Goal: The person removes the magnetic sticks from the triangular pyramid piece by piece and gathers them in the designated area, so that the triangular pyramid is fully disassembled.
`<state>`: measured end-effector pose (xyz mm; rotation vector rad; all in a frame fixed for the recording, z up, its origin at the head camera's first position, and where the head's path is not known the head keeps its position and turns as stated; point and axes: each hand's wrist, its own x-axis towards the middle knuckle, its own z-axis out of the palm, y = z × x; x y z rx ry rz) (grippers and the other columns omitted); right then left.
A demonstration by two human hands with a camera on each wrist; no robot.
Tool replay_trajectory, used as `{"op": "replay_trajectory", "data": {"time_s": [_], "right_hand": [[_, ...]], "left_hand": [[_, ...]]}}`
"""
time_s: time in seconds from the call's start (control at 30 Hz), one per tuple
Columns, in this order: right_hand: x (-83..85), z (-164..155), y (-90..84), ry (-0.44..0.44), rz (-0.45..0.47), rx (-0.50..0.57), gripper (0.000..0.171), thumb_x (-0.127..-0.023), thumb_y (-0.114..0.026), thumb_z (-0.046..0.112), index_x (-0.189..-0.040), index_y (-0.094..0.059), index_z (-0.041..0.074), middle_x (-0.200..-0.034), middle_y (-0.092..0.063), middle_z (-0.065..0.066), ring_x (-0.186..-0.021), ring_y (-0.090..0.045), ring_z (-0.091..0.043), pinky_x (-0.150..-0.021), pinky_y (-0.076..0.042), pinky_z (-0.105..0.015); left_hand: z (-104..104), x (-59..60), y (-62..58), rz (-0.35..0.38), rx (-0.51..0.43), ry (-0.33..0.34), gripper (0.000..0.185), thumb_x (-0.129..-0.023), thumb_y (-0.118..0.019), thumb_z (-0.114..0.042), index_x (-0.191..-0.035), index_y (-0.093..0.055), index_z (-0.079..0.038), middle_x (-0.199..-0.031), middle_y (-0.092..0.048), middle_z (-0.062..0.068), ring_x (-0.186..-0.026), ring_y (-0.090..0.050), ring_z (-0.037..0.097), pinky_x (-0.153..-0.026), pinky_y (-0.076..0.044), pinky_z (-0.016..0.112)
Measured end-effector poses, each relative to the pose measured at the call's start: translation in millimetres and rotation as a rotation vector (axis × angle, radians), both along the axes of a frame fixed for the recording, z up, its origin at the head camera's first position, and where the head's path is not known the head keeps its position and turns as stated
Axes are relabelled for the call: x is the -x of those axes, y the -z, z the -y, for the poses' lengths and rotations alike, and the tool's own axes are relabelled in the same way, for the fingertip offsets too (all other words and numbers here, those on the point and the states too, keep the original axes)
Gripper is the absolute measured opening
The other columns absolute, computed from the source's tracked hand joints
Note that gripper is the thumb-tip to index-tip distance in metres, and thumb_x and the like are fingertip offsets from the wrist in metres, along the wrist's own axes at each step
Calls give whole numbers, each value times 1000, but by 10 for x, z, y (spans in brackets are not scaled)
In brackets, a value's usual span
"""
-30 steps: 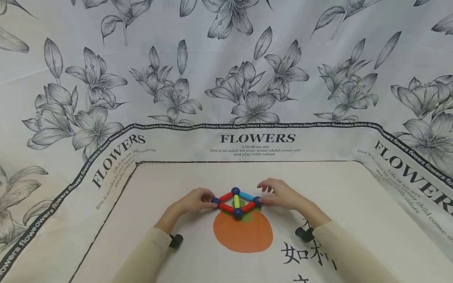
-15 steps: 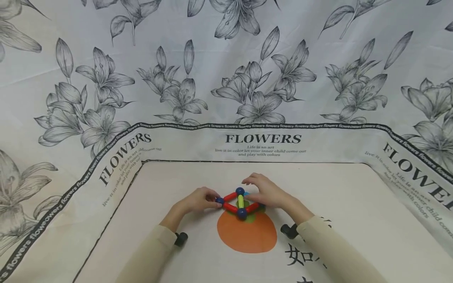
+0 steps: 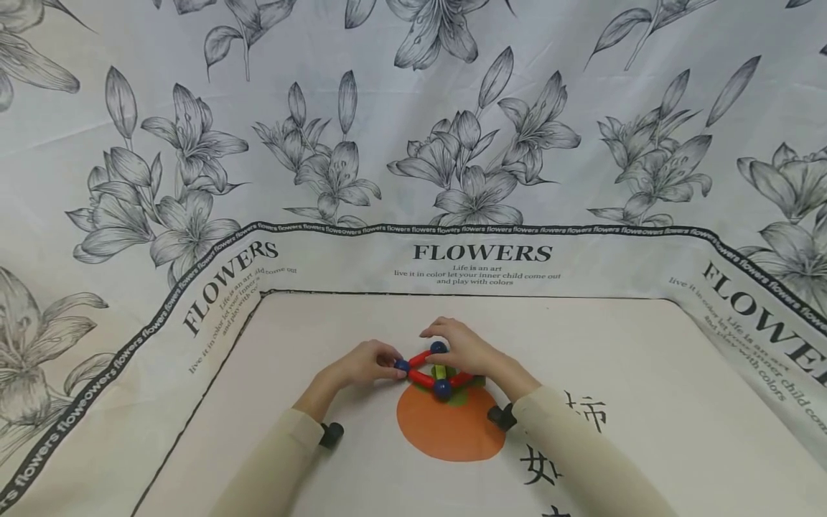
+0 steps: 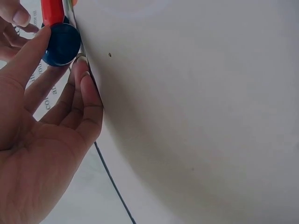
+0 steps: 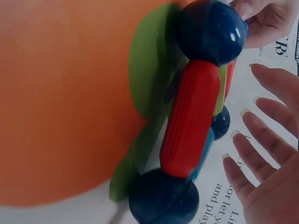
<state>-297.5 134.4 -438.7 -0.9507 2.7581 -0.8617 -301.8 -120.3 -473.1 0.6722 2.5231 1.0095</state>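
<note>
A small flat frame of magnetic sticks and balls [image 3: 434, 372] lies on the table [image 3: 646, 373], at the top edge of a printed orange circle [image 3: 450, 431] and partly over its green leaf print [image 5: 147, 70]. The left hand [image 3: 362, 364] sits at the frame's left corner, where its thumb and fingers are curled in and pinch the dark blue ball [image 4: 61, 44] there; the left wrist view shows that ball pressed between fingertips, with a red stick [image 4: 52, 10] rising from it. The right hand [image 3: 466, 352] lies over the frame's right half, its fingers stretched out and relaxed above the sticks, reaching toward the blue ball at the far corner [image 3: 438, 347]; whether the fingertips actually touch that ball cannot be told from the head view. In the right wrist view the fingers are straight and spread just beside the frame, gripping nothing. That view shows a red stick [image 5: 191, 119] joined at each end to a dark blue ball [image 5: 211, 30], with a yellow-green stick and a light blue stick [image 5: 204, 156] partly hidden behind it. From the head view, the near blue ball [image 3: 442, 388] rests on the orange circle, and a yellow-green stick [image 3: 440, 372] runs up the middle of the frame. Both forearms wear cream sleeves [image 3: 271, 467], and a cloth printed with grey lilies and the word FLOWERS [image 3: 482, 253] covers the table and rises behind it.
</note>
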Motion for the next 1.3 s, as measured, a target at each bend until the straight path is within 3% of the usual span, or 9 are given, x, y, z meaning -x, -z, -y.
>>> {"op": "replay_trajectory", "data": {"time_s": [0.33, 0.6, 1.1, 1.3], "right_hand": [[81, 89, 115, -37, 24, 16, 35, -93, -76, 16, -125, -70, 2, -124, -69, -12, -120, -58, -33, -106, -44, -52], [129, 116, 194, -76, 92, -6, 25, -91, -76, 11, -115, -75, 5, -110, -70, -5, -102, -61, -22, -97, -50, -44], [134, 248, 161, -8, 107, -73, 19, -90, -78, 11, -109, -76, 10, -101, -68, 0, -96, -56, -19, -93, -51, -44], [137, 268, 184, 15, 84, -99, 16, -89, -79, 13, -105, -78, 12, -98, -68, 2, -94, -55, -18, -91, -50, -43]], "left_hand": [[-4, -11, -5, -3, 2, -4, 29, -93, -78, -30, -115, -75, -11, -88, -64, -2, -86, -56, 15, -77, -47, 29], [-20, -23, -12, -20, 0, 10, 29, -93, -77, -30, -114, -75, -11, -86, -62, -3, -85, -55, 14, -76, -45, 29], [-15, -38, -25, -6, -13, -6, 29, -96, -74, -32, -115, -75, -11, -93, -67, -2, -87, -57, 16, -76, -49, 30], [-7, -33, 4, -34, -18, 18, 25, -97, -72, -30, -114, -75, -12, -87, -65, -2, -79, -55, 13, -68, -45, 26]]}}
